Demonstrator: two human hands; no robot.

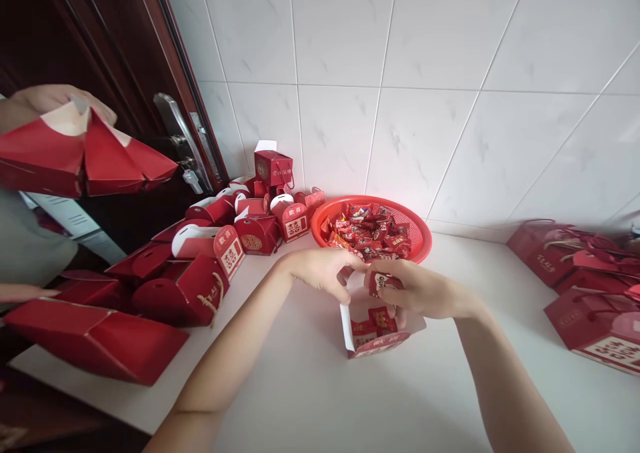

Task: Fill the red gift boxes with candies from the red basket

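In front of me on the white table stands an open red and white candy box (384,341), with red-wrapped sweets (365,326) inside. My left hand (325,273) is at its back left side, thumb and fingers closed on the raised white flap. Over the box, my right hand (417,287) grips a small red-and-brown wrapped candy (383,283) between thumb and fingers. Just behind both hands sits a red plastic basket (423,236) heaped with wrapped candies (380,229).
Many red boxes (260,233) crowd the table's left side. Red gift boxes (595,326) stand at the right. At far left another person's hand (65,99) holds a red box (120,163). A tiled wall (345,139) backs the table; a dark door (110,33) is at left.
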